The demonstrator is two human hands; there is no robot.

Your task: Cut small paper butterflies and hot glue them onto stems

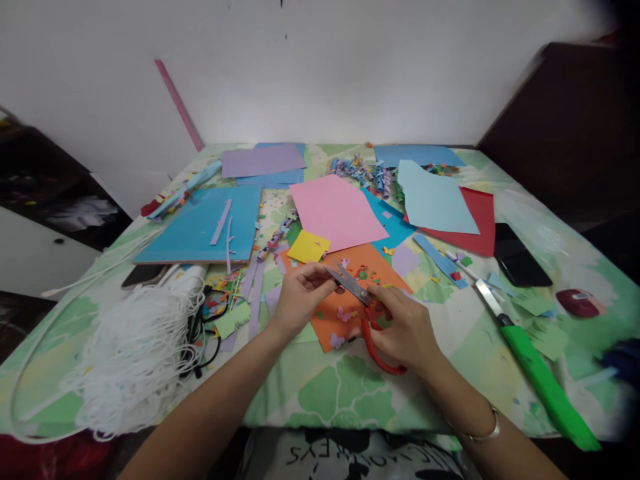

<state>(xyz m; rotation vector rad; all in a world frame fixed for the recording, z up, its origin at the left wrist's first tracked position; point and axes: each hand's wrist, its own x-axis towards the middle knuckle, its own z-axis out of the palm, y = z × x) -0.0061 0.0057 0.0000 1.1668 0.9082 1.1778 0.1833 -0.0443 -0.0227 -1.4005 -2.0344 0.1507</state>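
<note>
My right hand (403,327) is wrapped round the orange-red handles of a pair of scissors (355,287), its blades slightly apart and pointing up to the left. Close to the blades, my left hand (303,297) is closed in a pinch; whatever lies between its fingertips is too small to make out. Beneath both hands is an orange paper sheet (330,333) with small butterfly-shaped paper cutouts (345,315) and scraps on it. A yellow paper piece (309,247) rests just beyond my left hand, partly beside a large pink sheet (340,213).
On the left are a tangle of white string (135,360) and a blue folder (200,223) with purple strips. A green-handled knife (540,380), a black phone (520,257) and a red computer mouse (577,302) lie at right. Curled paper pieces (360,173) sit at the back.
</note>
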